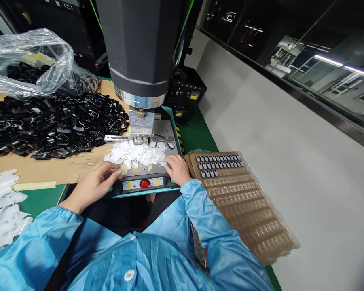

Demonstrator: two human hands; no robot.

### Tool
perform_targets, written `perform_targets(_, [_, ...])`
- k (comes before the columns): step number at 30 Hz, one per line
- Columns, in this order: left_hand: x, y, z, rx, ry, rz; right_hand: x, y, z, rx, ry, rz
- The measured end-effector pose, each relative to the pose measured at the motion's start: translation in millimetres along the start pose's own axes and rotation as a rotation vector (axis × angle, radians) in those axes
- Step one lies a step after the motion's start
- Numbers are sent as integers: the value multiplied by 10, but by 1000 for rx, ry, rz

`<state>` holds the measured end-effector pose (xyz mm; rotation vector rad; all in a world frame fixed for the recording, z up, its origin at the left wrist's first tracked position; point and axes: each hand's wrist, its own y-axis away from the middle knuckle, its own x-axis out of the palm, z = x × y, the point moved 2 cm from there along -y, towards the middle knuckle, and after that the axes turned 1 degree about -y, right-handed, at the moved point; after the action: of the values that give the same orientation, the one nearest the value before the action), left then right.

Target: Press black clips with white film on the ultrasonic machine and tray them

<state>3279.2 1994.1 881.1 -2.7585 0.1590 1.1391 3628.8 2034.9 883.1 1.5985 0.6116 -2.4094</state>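
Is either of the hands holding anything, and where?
Neither clearly grips anything: left hand and right hand rest fingertips at the edges of the white parts pile.

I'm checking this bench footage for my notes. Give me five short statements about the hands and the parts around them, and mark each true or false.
1. The left hand rests at the left edge of the pile of small white parts. True.
2. The right hand holds a black clip. False: its fingers touch the white parts' right edge.
3. The black parts lie on cardboard left of the press machine. True.
4. The brown tray is completely filled. False: only its far rows hold parts.
5. The red button sits on the machine's front panel between the hands. True.
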Motion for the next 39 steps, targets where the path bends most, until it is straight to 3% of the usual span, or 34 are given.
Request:
perform_targets(4, [-21, 38, 14, 2, -32, -18, 91, -54, -69, -44, 88, -1])
perform_targets(11, [189, -188, -358, 216, 0, -52, 93, -33, -120, 89, -61, -144])
perform_targets(15, [406, -407, -572, 301, -10, -80, 108, -50, -98, 159, -260, -196])
perform_targets(20, [608, -681, -802, 305, 81, -81, 171, -135, -12, 294, -711, -297])
perform_targets(26, [638, -766, -916, 373, 323, 39, 207, -212, 196, 239, -1041, -172])
perform_targets(29, [586, -728, -820, 348, 371, -2, 217, -257, 232, 270, -1122, -200])
perform_targets(32, [449, -752, -629, 322, 319, -140, 183, -366, 202, 328, -1036, -270])
perform_targets(36, [235, -987, -366, 316, 160, -274, 73, -639, 196, 295, -479, -275])
perform_targets(39, [182, -1261, -256, 336, 62, -269, 67, -897, 279, 173, -180, -266])
